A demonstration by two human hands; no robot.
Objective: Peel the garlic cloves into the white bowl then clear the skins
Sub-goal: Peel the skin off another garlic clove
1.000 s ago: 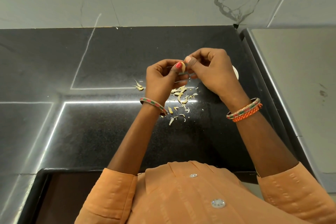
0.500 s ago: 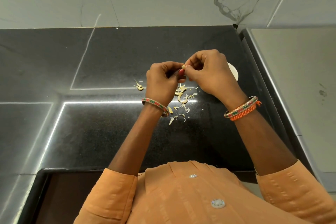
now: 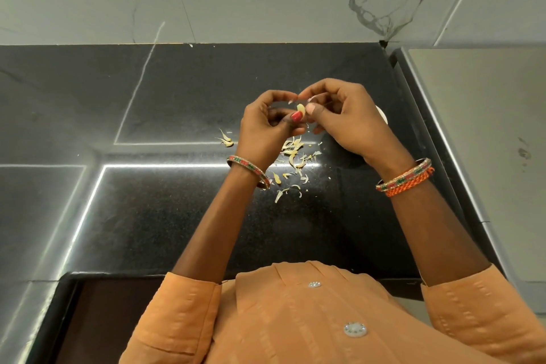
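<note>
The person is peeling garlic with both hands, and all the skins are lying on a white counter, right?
Not quite. The counter is black, not white; the head view shows it. The rest holds: the left hand and right hand pinch the garlic, and the skins lie on the counter.

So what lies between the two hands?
In the head view, a pale garlic clove sits between the left hand and right hand, pinched by the fingertips of both.
</note>
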